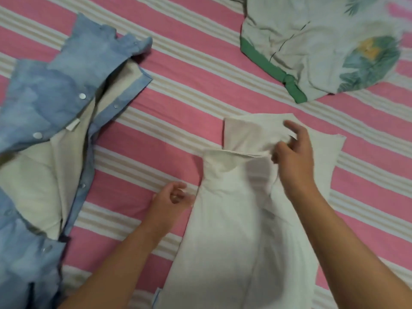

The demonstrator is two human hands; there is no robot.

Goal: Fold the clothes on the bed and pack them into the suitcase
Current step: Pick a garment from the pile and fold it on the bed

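White garment (236, 219) lies mid-fold at centre of striped bed (178, 103). Right hand (294, 152) pinches its folded-over top edge; left hand (171, 197), fingers loosely curled, touches side hem, grip unclear through blur. Blue jacket (55, 108) and leaf-print garment (312, 45) lie unfolded. Suitcase out of view; packing likely not begun.

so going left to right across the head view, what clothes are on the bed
blue jacket → white garment, with the left hand at its edge and the right hand gripping its upper fold → leaf-print garment
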